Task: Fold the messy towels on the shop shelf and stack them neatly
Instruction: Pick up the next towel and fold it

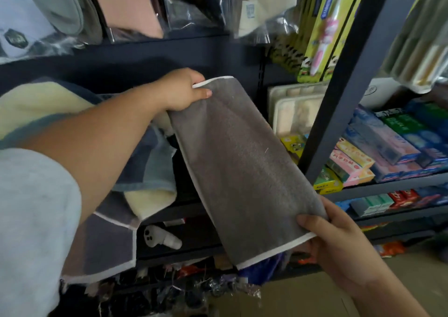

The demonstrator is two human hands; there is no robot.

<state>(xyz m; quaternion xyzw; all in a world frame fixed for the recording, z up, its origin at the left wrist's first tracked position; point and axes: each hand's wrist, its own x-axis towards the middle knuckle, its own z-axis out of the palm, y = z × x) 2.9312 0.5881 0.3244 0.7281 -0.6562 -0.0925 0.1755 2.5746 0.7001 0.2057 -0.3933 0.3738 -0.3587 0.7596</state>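
A grey towel with a white border (242,166) is stretched flat in the air in front of the dark shelf. My left hand (184,91) pinches its far upper corner. My right hand (339,244) grips its near lower edge with the thumb on top. To the left, a loose heap of towels (150,166) in pale yellow, blue-grey and dark grey lies on the shelf, and a dark grey one with white trim (109,244) hangs over the shelf's front edge. My left forearm hides part of the heap.
A dark metal upright (339,98) stands just right of the towel. Boxed goods (388,144) fill the right-hand shelves. Bagged items (135,6) hang above. A white plastic object (160,239) lies on the lower shelf. Wrapped goods (194,290) sit below.
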